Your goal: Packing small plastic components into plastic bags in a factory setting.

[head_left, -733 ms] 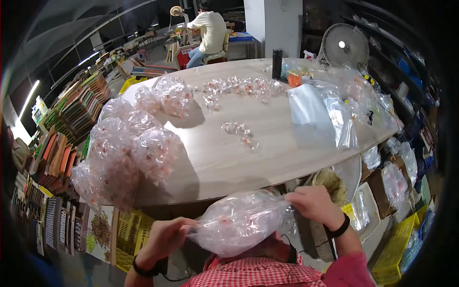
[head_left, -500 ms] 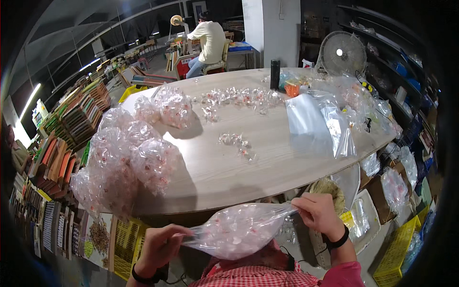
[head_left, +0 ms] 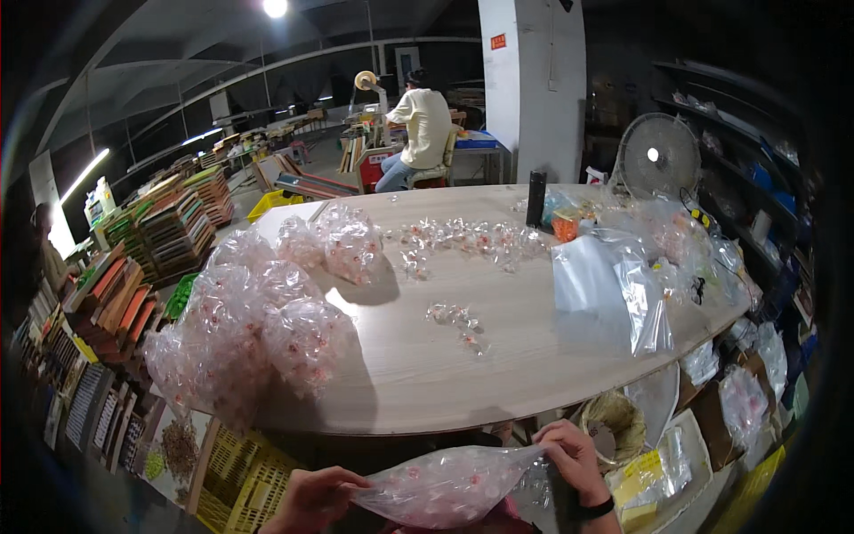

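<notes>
Between my two hands a clear plastic bag (head_left: 445,488) is stretched sideways, just off the table's near edge. Small clear pieces with red marks fill it. My left hand (head_left: 318,495) is closed on one corner of the bag, and my right hand (head_left: 569,452) pinches the opposite corner. On the table's left side sits a heap of filled clear bags (head_left: 227,325) of the same look. Small wrapped pieces (head_left: 458,322) lie loose mid-table, with a longer row of them (head_left: 471,238) farther back.
Flat empty plastic bags (head_left: 596,285) lie at the right of the table (head_left: 418,383). Behind them stand a black bottle (head_left: 535,198) and a fan (head_left: 658,160). Yellow crates (head_left: 245,485) and boxes flank the table below. A person (head_left: 418,129) sits working farther back.
The view has tilted up, so the table and my hands appear lower. Both hands still hold the bag's corners, and the bag looks flatter and drawn out.
</notes>
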`<state>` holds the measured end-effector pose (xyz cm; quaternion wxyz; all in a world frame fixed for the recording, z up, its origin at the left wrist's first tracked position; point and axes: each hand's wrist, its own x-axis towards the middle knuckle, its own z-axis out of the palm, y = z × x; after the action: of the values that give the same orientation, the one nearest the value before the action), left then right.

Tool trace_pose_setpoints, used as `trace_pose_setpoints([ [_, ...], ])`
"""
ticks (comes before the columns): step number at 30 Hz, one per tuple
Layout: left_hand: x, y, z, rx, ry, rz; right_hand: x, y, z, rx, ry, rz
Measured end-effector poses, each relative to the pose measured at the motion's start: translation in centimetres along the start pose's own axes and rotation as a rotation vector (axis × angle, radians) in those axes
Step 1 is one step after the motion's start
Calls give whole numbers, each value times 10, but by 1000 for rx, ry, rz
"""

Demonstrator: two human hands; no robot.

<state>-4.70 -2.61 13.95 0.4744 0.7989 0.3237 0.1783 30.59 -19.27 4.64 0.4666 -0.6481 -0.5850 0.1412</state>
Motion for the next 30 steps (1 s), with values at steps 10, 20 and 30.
trace_pose_setpoints([
  [10, 11, -30, -10, -468, 27, -147, 40, 11, 86, 733, -164, 95],
  [20, 38, -89, 55, -232, -85, 307, 30, -26, 115, 1250, 154, 573],
  [30, 68, -90, 126, -1115, -297, -12, 22, -26, 137, 514, 218, 397],
])
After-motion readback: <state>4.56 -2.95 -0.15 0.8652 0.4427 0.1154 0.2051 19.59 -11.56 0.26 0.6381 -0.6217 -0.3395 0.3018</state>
